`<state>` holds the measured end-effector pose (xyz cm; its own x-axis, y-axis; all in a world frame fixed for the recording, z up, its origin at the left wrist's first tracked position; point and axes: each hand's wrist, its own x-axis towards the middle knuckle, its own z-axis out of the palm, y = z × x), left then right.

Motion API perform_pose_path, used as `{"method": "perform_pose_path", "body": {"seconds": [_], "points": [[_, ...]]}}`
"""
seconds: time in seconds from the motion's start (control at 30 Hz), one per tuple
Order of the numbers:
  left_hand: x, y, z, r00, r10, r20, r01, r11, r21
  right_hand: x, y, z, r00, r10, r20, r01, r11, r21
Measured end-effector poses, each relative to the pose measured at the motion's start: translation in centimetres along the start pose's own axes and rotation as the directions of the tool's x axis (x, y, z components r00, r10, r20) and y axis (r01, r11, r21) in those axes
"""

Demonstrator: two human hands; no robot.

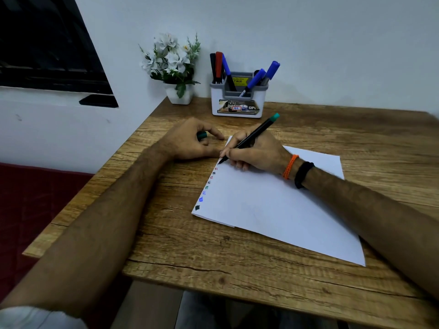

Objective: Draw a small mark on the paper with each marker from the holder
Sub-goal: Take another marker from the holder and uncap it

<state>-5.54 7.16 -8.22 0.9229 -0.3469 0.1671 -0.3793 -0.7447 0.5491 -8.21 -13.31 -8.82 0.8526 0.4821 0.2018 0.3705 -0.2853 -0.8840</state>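
Nearest: paper point(273, 205) on the table point(190, 257), a column of small marks point(209, 184) climbing its left edge toward 1 o'clock. Above the column, right hand point(256, 153) clamped on the green marker point(251, 136), tip touching the edge, long axis tilted up toward 1 o'clock. At its 9 o'clock, just beside, left hand point(192, 141) curled shut around the green cap point(202, 135). Farthest, at 12 o'clock: holder point(238, 100) with remaining markers.

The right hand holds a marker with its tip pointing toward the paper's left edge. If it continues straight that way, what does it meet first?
Probably the left hand, which rests just beyond the paper edge, beside the marker tip held by the right hand.
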Motion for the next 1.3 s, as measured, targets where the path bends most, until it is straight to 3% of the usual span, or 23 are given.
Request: {"method": "perform_pose_path", "body": {"seconds": [1.1,1.3], "points": [[-0.29,0.59,-0.18,1.0,-0.001,0.007,0.001,1.0,0.011,0.05,0.13,-0.14,0.999,-0.036,0.019,0.036,0.999,0.008],[-0.32,0.65,-0.14,1.0,-0.001,0.003,0.001,1.0,0.014,0.09,0.21,-0.29,1.0,-0.026,-0.003,0.026,0.997,0.073]]}}
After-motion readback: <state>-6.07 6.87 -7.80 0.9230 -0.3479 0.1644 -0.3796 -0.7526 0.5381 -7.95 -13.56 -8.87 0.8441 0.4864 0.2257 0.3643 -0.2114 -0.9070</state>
